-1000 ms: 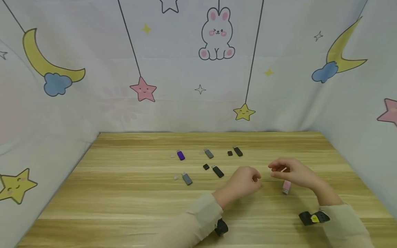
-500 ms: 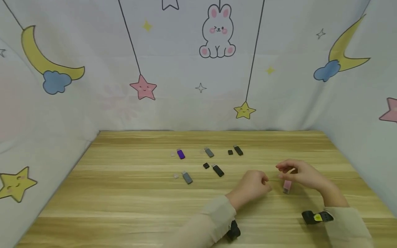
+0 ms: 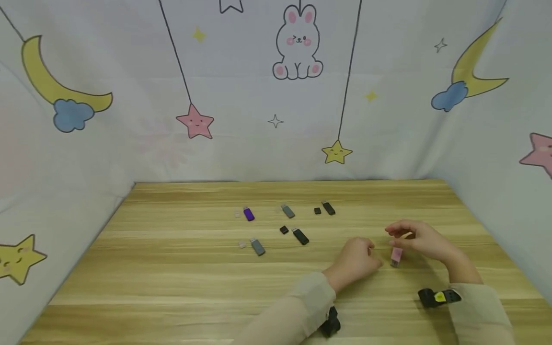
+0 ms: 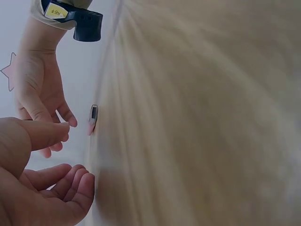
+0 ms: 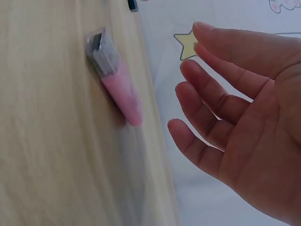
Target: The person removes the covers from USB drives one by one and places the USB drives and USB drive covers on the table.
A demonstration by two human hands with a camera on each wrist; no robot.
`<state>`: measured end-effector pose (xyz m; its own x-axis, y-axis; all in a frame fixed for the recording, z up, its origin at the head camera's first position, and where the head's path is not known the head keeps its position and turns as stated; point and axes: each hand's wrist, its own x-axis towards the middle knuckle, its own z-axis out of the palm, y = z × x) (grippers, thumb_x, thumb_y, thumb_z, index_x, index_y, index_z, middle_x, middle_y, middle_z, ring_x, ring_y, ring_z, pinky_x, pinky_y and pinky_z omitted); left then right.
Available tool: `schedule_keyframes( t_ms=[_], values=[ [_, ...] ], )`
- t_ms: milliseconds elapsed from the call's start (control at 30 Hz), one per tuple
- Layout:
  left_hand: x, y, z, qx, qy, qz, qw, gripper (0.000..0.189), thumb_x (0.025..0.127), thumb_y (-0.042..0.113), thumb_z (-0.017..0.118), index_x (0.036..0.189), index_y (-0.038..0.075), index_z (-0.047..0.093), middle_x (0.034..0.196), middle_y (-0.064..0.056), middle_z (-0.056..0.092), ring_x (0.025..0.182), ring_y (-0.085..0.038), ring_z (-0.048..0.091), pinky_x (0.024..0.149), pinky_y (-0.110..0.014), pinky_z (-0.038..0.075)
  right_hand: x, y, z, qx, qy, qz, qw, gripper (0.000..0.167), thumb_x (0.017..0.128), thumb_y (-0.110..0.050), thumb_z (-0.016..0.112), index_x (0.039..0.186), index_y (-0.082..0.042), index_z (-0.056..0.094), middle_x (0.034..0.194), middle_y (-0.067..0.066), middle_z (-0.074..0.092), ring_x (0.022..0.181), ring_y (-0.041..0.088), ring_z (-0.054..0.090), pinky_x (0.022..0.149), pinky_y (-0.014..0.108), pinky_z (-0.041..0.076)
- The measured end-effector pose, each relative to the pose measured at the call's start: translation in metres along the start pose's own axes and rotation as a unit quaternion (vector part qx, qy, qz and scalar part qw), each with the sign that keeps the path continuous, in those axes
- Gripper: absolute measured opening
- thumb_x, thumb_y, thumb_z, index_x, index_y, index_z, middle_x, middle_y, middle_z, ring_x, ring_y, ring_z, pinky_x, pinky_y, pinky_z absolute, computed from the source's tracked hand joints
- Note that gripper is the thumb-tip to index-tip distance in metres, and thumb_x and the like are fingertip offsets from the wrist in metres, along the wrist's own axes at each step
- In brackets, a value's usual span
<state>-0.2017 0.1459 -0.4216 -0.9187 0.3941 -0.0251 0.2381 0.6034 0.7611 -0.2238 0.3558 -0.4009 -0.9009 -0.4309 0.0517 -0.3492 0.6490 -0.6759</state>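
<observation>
A pink USB flash drive (image 3: 396, 257) lies on the wooden table at the right, its silver connector end toward the person. My right hand (image 3: 424, 239) hovers just above and beyond it, fingers gently bent and apart from the thumb, holding nothing. In the right wrist view the pink drive (image 5: 123, 92) stays clear of the fingertips (image 5: 178, 127). To the left of the drive is my left hand (image 3: 355, 261), low over the table. The left wrist view has its fingers (image 4: 70, 186) loosely curled below an extended thumb, with nothing between them.
Left of the hands lie a purple flash drive (image 3: 248, 214), grey drives (image 3: 258, 247) and black drives (image 3: 300, 236), with connectors bare. Beside them sit small black caps (image 3: 284, 230) and clear caps (image 3: 242, 245). A printed curtain (image 3: 241, 96) encloses the table's back and sides.
My left hand has moved right, closer to the pink flash drive. The right hand has shifted slightly right and now hovers over the drive's far end. The drives and caps lie as before.
</observation>
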Motion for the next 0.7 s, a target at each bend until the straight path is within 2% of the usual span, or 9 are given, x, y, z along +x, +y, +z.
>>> schedule_keyframes(
  t_ms=[133,333,433,500,700],
  values=[
    [0.004,0.001,0.005,0.004,0.007,-0.010,0.9999,0.040,0.079,0.022,0.076,0.111,0.001,0.069,0.088,-0.001,0.068,0.069,-0.005,0.053,0.066,-0.015,0.046,-0.002,0.008,-0.001,0.001,-0.003,0.000,1.0000,0.032,0.090,-0.013,0.067,0.117,0.004,0.063,0.113,0.018,0.064,0.095,0.002,0.057,0.078,0.026,0.050],
    [0.006,0.006,0.009,0.021,0.006,-0.028,0.9994,0.042,0.077,0.027,0.078,0.110,0.002,0.069,0.107,-0.006,0.070,0.091,-0.009,0.062,0.081,-0.020,0.049,-0.004,0.019,-0.002,0.017,-0.029,0.023,0.9992,0.037,0.089,-0.014,0.069,0.120,0.004,0.062,0.118,0.020,0.063,0.099,0.008,0.059,0.079,0.023,0.049],
    [0.007,0.007,0.009,0.029,0.006,-0.039,0.9988,0.043,0.078,0.029,0.078,0.110,0.002,0.070,0.110,-0.006,0.070,0.098,-0.011,0.063,0.084,-0.021,0.049,-0.004,0.023,-0.003,0.019,-0.049,0.040,0.9978,0.040,0.089,-0.018,0.069,0.122,0.002,0.061,0.120,0.019,0.063,0.102,0.008,0.058,0.080,0.023,0.048],
    [0.008,0.008,0.010,0.030,0.005,-0.044,0.9986,0.043,0.077,0.029,0.079,0.109,0.002,0.070,0.109,-0.006,0.070,0.099,-0.013,0.063,0.084,-0.022,0.049,-0.005,0.026,-0.003,0.024,-0.062,0.033,0.9972,0.040,0.089,-0.017,0.069,0.122,0.004,0.060,0.120,0.020,0.063,0.103,0.006,0.057,0.081,0.023,0.048],
    [0.010,0.010,0.013,0.036,0.010,-0.050,0.9981,0.042,0.074,0.030,0.081,0.103,0.002,0.071,0.100,-0.004,0.070,0.089,-0.012,0.063,0.078,-0.021,0.049,-0.008,0.033,-0.003,0.062,-0.089,-0.003,0.9941,0.041,0.087,-0.010,0.070,0.122,0.008,0.058,0.118,0.021,0.061,0.102,-0.005,0.054,0.081,0.019,0.046]
  ],
)
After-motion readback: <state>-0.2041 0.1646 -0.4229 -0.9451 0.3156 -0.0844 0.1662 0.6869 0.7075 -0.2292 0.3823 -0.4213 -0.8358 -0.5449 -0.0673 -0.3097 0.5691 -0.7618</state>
